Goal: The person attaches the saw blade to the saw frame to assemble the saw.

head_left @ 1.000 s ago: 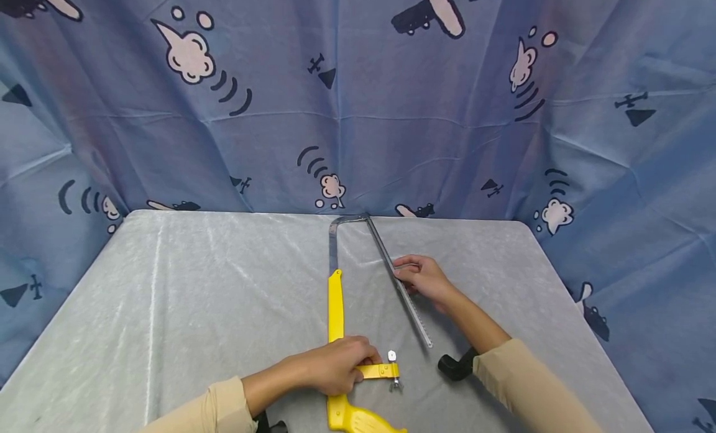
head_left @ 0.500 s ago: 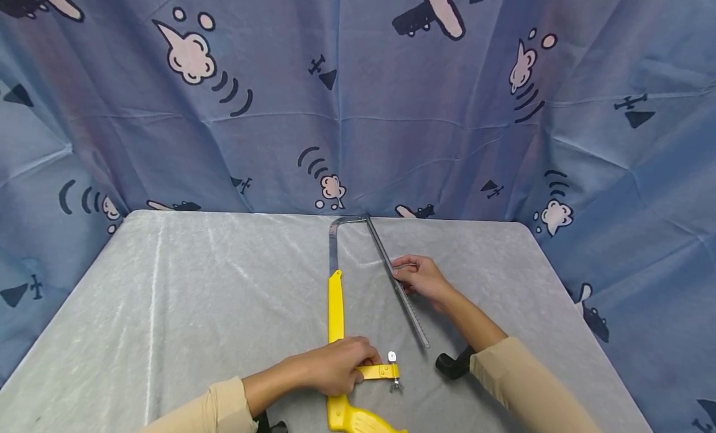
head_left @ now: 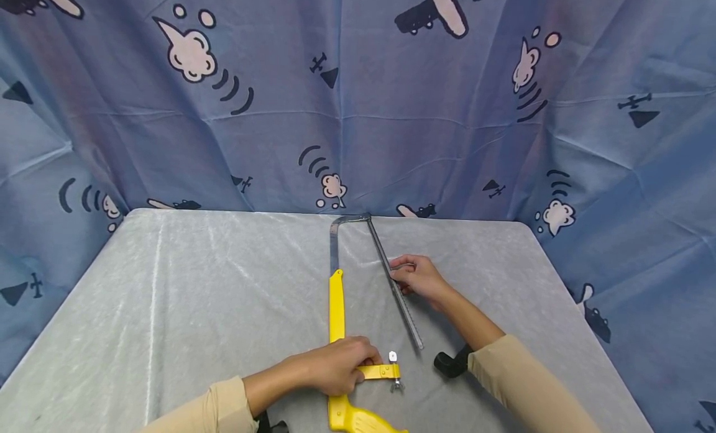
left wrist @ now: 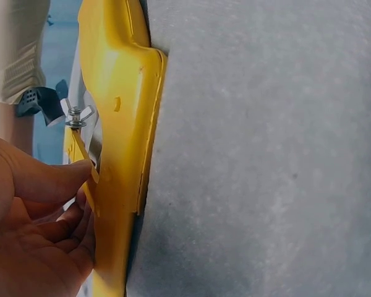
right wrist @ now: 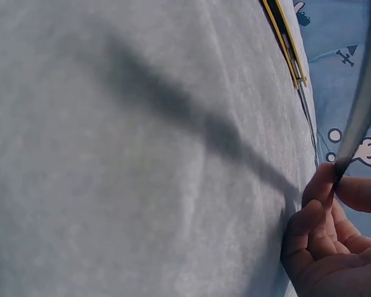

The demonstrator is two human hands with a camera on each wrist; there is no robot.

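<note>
Pinching one saw blade (head_left: 404, 309): right hand (head_left: 423, 278), farther right. Gripping one yellow frame (head_left: 337, 305): left hand (head_left: 337, 366), nearer left.

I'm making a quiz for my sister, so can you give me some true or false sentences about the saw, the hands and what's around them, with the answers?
1. The right hand pinches the blade. True.
2. The saw's handle is green. False: the handle is yellow.
3. The left hand holds the yellow bar. True.
4. The blade's near end is joined to the yellow bar. False: it is apart from the bar.
5. There is a wing nut at the bar's end. True.
6. The curtain is plain red. False: the curtain is blue with planes and clouds on it.
</note>
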